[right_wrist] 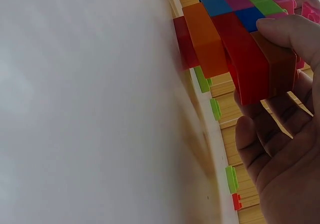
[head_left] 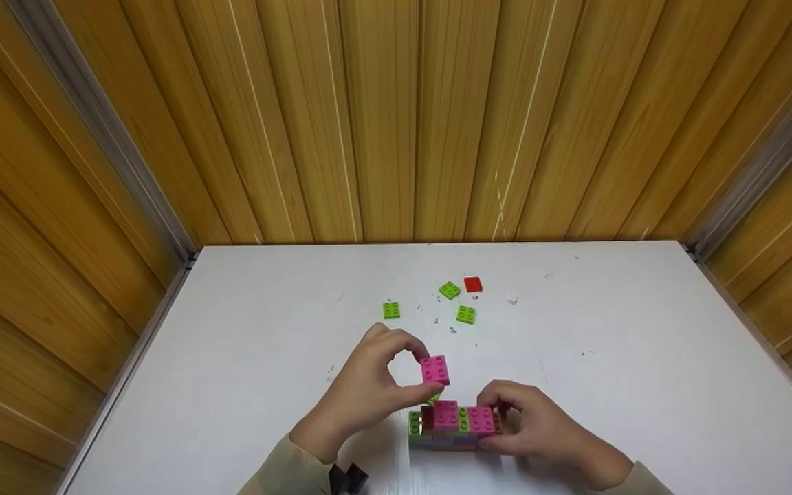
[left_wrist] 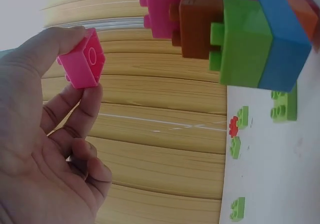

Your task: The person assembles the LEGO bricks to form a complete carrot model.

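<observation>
Between thumb and forefinger my left hand (head_left: 361,395) pinches a pink toy building brick (head_left: 435,370), studs upward and hollow underside visible in the left wrist view (left_wrist: 82,61). That brick is apart from the stacked brick build (head_left: 444,438), just behind and above its left part. My right hand (head_left: 540,426) grips the build's right end, thumb on the front and fingers behind. Layers of red, orange, brown, blue, purple and green bricks show on the build (right_wrist: 245,53) in the right wrist view. Pink bricks (head_left: 445,412) sit on its top.
Behind the build, a green brick (head_left: 432,399) is partly hidden by the left hand. Farther back on the white table (head_left: 265,344) lie several loose green bricks (head_left: 391,310) and a red brick (head_left: 473,284). Wood-patterned panels (head_left: 382,124) enclose the table's back and sides.
</observation>
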A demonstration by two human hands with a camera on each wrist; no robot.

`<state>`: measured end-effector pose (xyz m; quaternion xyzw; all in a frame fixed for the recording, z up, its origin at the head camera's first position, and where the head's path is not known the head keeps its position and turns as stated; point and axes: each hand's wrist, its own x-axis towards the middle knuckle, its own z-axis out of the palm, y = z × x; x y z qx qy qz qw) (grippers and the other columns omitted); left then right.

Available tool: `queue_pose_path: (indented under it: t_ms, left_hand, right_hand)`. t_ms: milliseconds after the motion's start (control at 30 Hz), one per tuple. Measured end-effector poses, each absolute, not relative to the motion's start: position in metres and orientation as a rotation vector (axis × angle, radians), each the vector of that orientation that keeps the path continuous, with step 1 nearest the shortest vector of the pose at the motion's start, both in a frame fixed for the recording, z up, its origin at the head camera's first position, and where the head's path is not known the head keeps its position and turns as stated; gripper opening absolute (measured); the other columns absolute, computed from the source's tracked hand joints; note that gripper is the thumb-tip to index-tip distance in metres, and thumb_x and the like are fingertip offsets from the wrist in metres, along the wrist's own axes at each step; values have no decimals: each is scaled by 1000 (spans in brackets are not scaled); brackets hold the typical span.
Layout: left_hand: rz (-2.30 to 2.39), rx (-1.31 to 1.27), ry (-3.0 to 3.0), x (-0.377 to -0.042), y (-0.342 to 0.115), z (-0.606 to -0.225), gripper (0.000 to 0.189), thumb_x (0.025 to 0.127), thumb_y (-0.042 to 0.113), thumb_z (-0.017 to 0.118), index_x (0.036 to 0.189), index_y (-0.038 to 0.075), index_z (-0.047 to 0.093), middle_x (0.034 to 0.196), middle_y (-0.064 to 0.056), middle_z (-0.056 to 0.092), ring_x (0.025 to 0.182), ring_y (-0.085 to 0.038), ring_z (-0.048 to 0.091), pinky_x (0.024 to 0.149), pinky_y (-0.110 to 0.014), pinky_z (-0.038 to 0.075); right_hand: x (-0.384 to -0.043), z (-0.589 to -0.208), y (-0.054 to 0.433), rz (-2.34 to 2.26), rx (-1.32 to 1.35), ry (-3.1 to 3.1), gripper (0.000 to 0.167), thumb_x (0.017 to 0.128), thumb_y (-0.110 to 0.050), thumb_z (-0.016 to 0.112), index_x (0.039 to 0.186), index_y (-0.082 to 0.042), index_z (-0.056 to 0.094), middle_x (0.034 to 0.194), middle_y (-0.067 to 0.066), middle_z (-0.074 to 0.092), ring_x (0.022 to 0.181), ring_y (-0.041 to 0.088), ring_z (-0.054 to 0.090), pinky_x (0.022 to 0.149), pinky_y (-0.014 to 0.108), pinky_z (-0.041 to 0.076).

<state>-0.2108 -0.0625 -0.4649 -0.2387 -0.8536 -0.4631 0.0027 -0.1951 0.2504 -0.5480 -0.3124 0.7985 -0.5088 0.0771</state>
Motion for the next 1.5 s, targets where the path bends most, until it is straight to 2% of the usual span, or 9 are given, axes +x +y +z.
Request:
queue_pose_path:
  t_ms: [300,400,633,900,1133,1500]
  left_hand:
    - [-1528,-829,-2679,-199,-41,-477,33,88,43,99,107,30,74,103,18,73,106,-7,51,93,-30,49]
    - [-1546,-870,-2676,-197,-34,-481,33,88,42,99,106,29,75,103,18,74,104,-5,51,90,-25,49]
    - [-1555,-877,-2719,-195,-25,-492,33,87,38,101,106,30,75,103,12,73,107,-17,56,88,-22,50]
    - [-1550,-858,-2780,-195,-22,-501,33,86,46,100,105,33,75,102,19,69,110,-18,58,92,-22,51]
    - [-1494,-910,-2746,-196,-24,-505,33,86,43,101,103,32,75,100,18,68,105,-16,58,90,-20,48]
    - [-1519,-925,-2759,-198,-26,-505,34,84,40,103,100,29,76,100,15,70,102,-16,59,90,-20,49]
  right_hand:
    - [-195,-550,252,-1512,-974,2415,30,91,-17,95,113,-21,74,111,1,78,100,2,64,87,27,56]
    - [-196,-550,251,-1526,-1004,2409,31,91,-15,95,113,-21,75,110,1,78,99,2,64,86,28,57]
    - [-197,-549,251,-1530,-1038,2412,32,90,-13,95,113,-20,74,109,1,78,97,2,63,85,29,57]
    - [-196,-550,249,-1541,-1045,2410,30,91,-13,94,112,-21,75,105,0,76,95,3,63,83,28,57]
    - [-196,-551,250,-1552,-1096,2402,33,89,-8,93,113,-22,74,107,-1,77,94,6,65,83,28,57]
    - [-197,-551,250,-1559,-1120,2403,32,91,-11,94,113,-22,73,107,0,77,94,5,65,82,28,58]
